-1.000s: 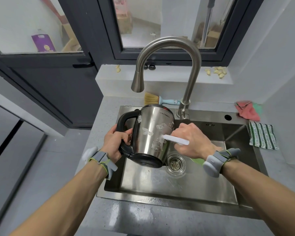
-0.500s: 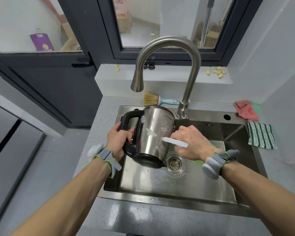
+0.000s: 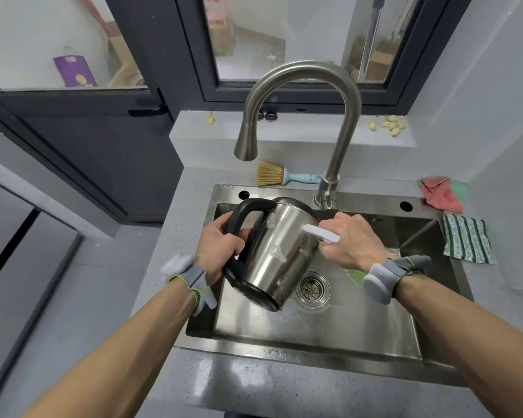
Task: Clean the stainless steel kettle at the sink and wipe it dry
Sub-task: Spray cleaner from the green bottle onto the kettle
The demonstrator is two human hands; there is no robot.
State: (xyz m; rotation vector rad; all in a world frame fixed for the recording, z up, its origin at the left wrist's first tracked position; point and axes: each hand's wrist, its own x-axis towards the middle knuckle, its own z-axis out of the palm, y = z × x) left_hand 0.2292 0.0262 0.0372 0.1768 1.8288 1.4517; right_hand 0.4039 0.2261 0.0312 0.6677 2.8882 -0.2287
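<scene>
Left hand (image 3: 216,247) grips the tilted kettle (image 3: 280,254) handle; right hand (image 3: 349,244) presses a white sponge (image 3: 320,233) against it.

tilted kettle (image 3: 280,251), left hand (image 3: 216,247), right hand (image 3: 349,244), sink (image 3: 314,330)

Person, two bare forearms, no sleeves in view.

Left hand (image 3: 216,247): bare, no glove or ring visible. Just behind the grip, at the wrist, a grey fabric wristband (image 3: 191,279) edged with yellow-green piping; pale grey-white padded tabs project from it on both sides.

Right hand (image 3: 349,244): bare likewise. Behind the grip, a matching grey strap (image 3: 397,268) with yellow-green trim, carrying a rounded light-grey pod (image 3: 375,285) on the inner side of the wrist.
</scene>
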